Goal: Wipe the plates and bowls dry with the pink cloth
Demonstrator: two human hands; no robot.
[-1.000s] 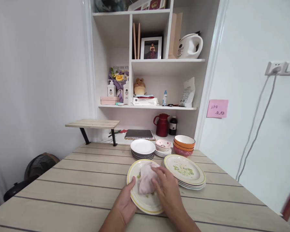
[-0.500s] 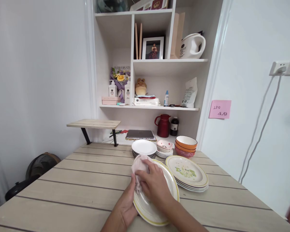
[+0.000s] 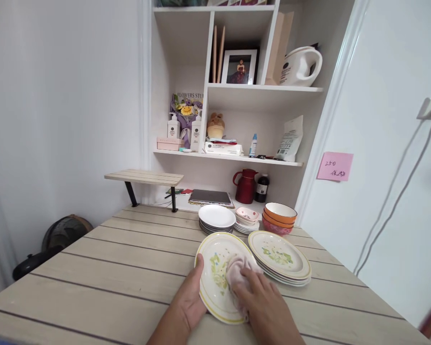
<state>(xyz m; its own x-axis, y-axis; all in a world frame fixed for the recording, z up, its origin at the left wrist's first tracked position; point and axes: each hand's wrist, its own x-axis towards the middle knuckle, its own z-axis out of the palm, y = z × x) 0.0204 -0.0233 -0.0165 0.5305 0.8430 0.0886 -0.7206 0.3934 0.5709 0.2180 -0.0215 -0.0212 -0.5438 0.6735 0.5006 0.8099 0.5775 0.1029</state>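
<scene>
Seemingly partway through wiping; gripping plate (image 3: 218,273) in left hand (image 3: 192,297); clutching cloth (image 3: 237,270) against it in right hand (image 3: 260,299); leaving unclear any progress on stacked plates (image 3: 279,256).

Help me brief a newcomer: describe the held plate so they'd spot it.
On the slatted table, find the patterned plate stack. The held plate is left of it, yellow-rimmed; unlike its neighbours, it's in the left hand, a pink cloth against it.
</scene>
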